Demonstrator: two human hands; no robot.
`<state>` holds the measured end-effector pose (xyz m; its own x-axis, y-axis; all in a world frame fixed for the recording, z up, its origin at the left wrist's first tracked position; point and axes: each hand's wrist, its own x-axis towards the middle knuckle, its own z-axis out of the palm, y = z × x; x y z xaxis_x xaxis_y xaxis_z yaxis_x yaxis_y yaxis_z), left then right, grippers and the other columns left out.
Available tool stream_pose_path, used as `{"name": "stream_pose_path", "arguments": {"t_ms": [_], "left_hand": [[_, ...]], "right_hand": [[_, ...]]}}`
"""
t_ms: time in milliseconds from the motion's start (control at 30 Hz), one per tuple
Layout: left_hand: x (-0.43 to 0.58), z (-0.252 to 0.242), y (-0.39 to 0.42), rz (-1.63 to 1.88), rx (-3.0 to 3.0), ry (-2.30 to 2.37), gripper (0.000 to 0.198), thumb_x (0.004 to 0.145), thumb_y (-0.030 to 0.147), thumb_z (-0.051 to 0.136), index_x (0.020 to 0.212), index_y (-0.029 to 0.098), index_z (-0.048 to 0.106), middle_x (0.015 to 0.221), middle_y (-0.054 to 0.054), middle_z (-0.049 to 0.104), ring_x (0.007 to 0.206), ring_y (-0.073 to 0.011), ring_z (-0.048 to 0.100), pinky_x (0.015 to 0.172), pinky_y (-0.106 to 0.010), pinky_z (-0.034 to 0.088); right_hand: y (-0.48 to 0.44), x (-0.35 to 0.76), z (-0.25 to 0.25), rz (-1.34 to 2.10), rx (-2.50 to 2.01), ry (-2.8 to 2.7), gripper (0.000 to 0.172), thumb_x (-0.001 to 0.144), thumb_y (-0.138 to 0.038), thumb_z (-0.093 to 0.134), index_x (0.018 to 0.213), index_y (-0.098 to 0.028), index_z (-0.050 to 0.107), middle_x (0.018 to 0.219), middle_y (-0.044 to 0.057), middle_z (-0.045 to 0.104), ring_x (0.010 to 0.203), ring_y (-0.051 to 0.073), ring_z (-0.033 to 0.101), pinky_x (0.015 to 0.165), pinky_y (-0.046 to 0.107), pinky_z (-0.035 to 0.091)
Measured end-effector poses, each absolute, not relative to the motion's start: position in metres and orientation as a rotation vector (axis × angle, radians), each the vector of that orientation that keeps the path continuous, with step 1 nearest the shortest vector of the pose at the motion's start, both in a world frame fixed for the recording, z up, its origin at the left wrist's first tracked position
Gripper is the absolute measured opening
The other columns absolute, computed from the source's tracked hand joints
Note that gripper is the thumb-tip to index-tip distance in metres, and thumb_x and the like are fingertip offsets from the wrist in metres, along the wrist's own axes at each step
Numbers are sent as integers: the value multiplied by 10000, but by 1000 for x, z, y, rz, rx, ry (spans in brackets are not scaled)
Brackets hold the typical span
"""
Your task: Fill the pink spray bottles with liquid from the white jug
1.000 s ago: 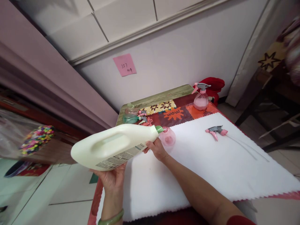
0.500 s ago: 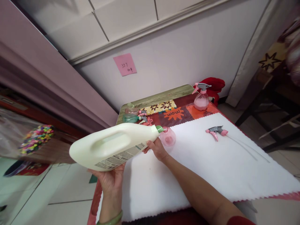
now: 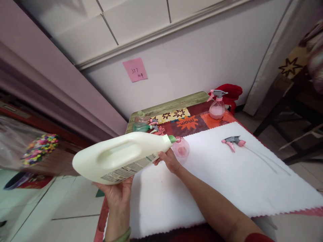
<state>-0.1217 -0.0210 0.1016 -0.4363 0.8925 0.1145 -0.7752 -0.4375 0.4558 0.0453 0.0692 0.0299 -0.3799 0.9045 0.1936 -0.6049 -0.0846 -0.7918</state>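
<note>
A large cream jug (image 3: 118, 154) lies tilted nearly on its side, its green spout over the mouth of a clear pink bottle (image 3: 181, 148) on the white cloth. My left hand (image 3: 117, 191) supports the jug's base from below. Near the jug's neck, my right hand (image 3: 169, 160) grips its lower side. Any flow at the spout is too small to tell. To the right, a grey and pink spray head (image 3: 234, 142) with a thin tube rests on the cloth. A pink spray bottle (image 3: 217, 109) with pinkish-white liquid stands at the back right.
Two more spray bottles, one green (image 3: 141, 127) and one pink (image 3: 141, 120), lie at the table's back left. A red item (image 3: 233, 92) sits behind the right corner. The wall bears a pink note (image 3: 135, 70). A dark stool (image 3: 280, 111) is at the right.
The jug's base and my left hand have shifted slightly to the left. My right hand and the pink bottle look almost unchanged.
</note>
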Motion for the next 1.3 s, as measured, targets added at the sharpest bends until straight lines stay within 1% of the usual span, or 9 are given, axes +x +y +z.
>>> {"name": "stream_pose_path", "arguments": {"t_ms": [167,333,533,667,833,933,1067,1300], "left_hand": [[-121,104,-21,2006,403,414,713,895,670,617,1551,472,418,1632,-20,447,1517,-325,390,1164,-530,421],[-120,106,-20,2018,454,507,719,880,696,615,1540,468,440,1622,-6,465,1515,-321,394,1150,-510,448],[-121,108,-20,2015,487,560,752,851,724,621,1537,470,444,1626,-10,461,1521,-325,381,1158,-526,428],[-120,109,-19,2034,495,600,764,849,735,611,1542,464,437,1621,-17,468,1529,-330,366,1162,-551,414],[-119,111,-19,2026,515,583,729,867,725,601,1530,460,458,1611,-8,485,1514,-312,400,1154,-504,443],[-120,111,-20,2019,510,545,707,885,710,591,1532,460,454,1607,-5,491,1505,-303,417,1146,-489,456],[-121,108,-20,2013,461,478,701,896,686,602,1542,474,430,1618,-9,472,1508,-308,409,1164,-513,425],[-121,107,-19,2031,462,568,729,872,709,613,1539,473,438,1622,-19,467,1510,-329,402,1138,-529,453]], "right_hand": [[70,47,33,1695,-415,-1021,646,756,-709,758,989,-112,678,692,54,705,594,191,691,546,324,610],[70,49,37,1695,-405,-1024,632,769,-717,743,953,-116,678,671,43,687,583,174,673,550,315,605],[69,48,35,1723,-408,-979,657,746,-716,762,1008,-122,661,706,49,701,592,177,677,548,316,603],[69,48,34,1732,-407,-974,658,755,-707,759,1047,-127,652,728,51,705,604,182,681,565,331,611],[69,49,34,1731,-402,-981,655,776,-695,751,1093,-132,645,753,54,714,624,188,690,586,342,616],[69,49,34,1719,-405,-987,655,775,-706,744,1079,-134,648,741,51,713,619,189,688,582,346,617],[69,49,35,1711,-411,-1002,646,775,-721,738,1024,-131,657,717,47,713,605,184,688,583,345,621],[69,50,36,1715,-436,-1005,675,755,-739,745,1033,-129,664,679,38,704,603,200,696,575,354,619]]}}
